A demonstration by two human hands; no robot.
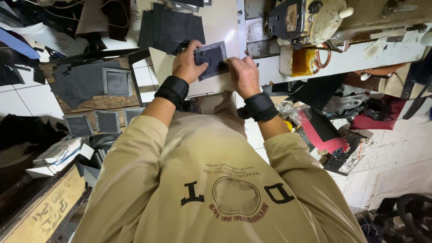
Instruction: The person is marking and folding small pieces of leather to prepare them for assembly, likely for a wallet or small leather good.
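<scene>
Small dark square fabric panel with a grey stitched border (pixel 211 60), lying flat on the pale cream tabletop (pixel 220 27), near its front edge, between both hands. Left hand (pixel 188 64) pressed on the panel's left side, fingers (pixel 196 45) curled over its upper left corner and clamped on it. Right hand (pixel 243 74) touching the panel's right edge, fingers bent down against the tabletop; whether pinched on the panel, cannot tell. Black bands around both wrists, beige long sleeves behind.

Just beyond the panel, a fanned stack of black cut fabric pieces (pixel 168 29) on the same tabletop. To the right, a worn cream-coloured sewing machine head (pixel 324 18) with an amber-stained block (pixel 302 61) below it. To the left, a low wooden board (pixel 96 101) carrying a dark sheet and another grey-bordered panel (pixel 117 82); three more such panels (pixel 108 121) in a row at its near edge. On the white tiled floor (pixel 396 148) at right, scraps in black and red (pixel 321 132).
</scene>
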